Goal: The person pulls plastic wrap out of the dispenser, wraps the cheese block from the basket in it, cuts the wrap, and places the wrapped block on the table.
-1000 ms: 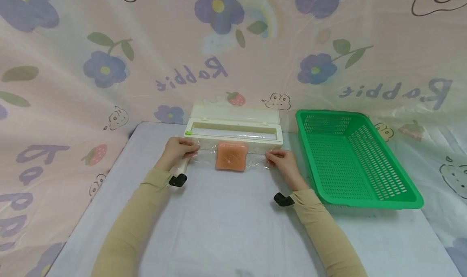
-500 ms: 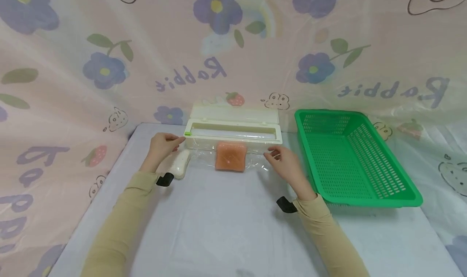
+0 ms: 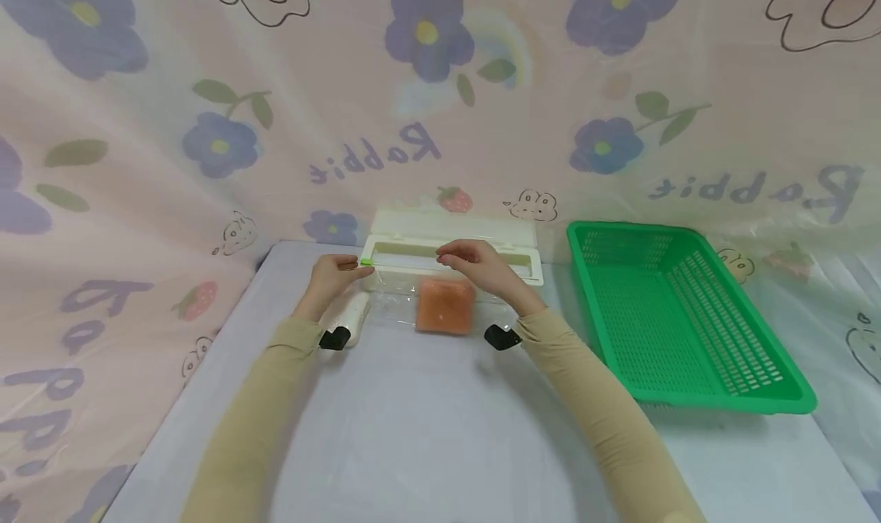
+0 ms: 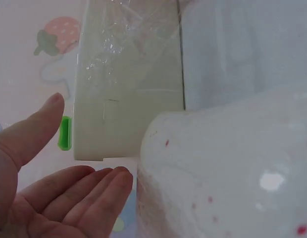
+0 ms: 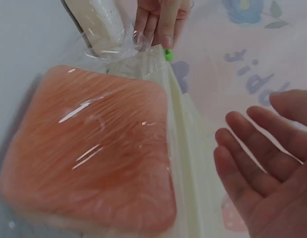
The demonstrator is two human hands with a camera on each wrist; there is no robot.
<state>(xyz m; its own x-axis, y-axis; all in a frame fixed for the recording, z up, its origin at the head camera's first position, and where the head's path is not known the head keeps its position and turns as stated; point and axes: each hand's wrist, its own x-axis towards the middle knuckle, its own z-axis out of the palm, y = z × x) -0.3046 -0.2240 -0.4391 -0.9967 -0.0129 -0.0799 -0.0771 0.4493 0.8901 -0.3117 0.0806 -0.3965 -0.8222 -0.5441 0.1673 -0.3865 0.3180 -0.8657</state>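
A toasted bread slice point(image 3: 444, 306) lies under clear cling film point(image 3: 392, 311) in front of a cream cling film dispenser point(image 3: 528, 271), whose lid is raised. My left hand point(image 3: 332, 280) is at the dispenser's left end, beside the green slider cutter point(image 4: 65, 133); its thumb and fingers are apart, with nothing between them. Under that wrist lies a white, red-specked piece point(image 4: 228, 168) with a shiny surface. Above the dispenser, behind the slice, my right hand point(image 3: 484, 269) has its fingers extended and spread, holding nothing [in the right wrist view].
A green plastic basket point(image 3: 597, 332) with slotted sides stands on the right of the white-covered table point(image 3: 427, 423). A patterned curtain point(image 3: 344, 72) hangs close behind the dispenser and along the left side.
Both hands have let go of the film's edges. The left hand moved out leftward, then back to the dispenser's end; the right hand moved left over the dispenser. The view has shifted slightly.
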